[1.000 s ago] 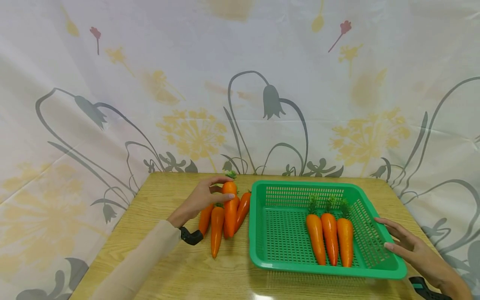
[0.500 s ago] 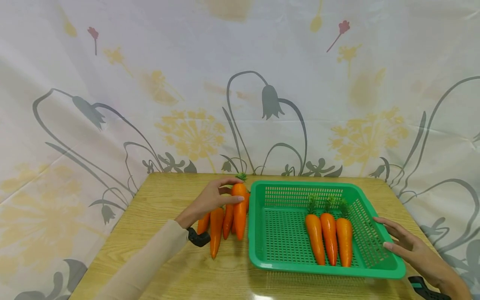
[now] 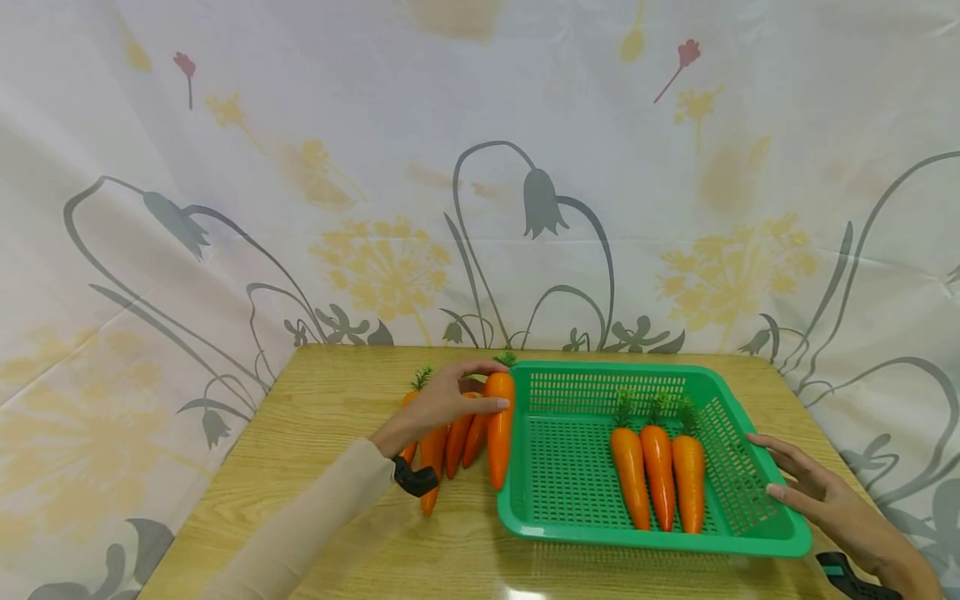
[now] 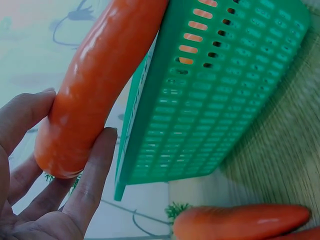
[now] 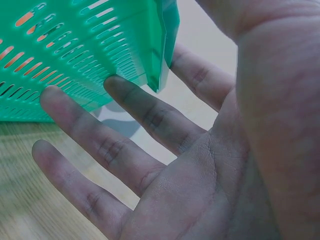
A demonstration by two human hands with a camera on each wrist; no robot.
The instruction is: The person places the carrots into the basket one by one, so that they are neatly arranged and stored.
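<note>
My left hand (image 3: 442, 398) pinches an orange carrot (image 3: 498, 429) near its thick top, between thumb and fingers. The carrot is lifted, tip toward me, at the left rim of the green basket (image 3: 652, 542). In the left wrist view the held carrot (image 4: 95, 85) lies beside the basket's slotted outer wall (image 4: 200, 115). My right hand (image 3: 840, 504) rests at the basket's right rim. Its fingers (image 5: 115, 150) extend fairly straight along the outer wall in the right wrist view. Three carrots (image 3: 658, 479) with green tops lie inside the basket, toward its right.
Several more carrots (image 3: 432, 454) lie on the wooden table (image 3: 337, 383) left of the basket, partly behind my left hand and wrist. A pale floral cloth (image 3: 480, 275) hangs behind the table.
My left hand has carried the carrot rightward from above the loose carrots to the basket's left rim. My right hand and the basket stay in place.
</note>
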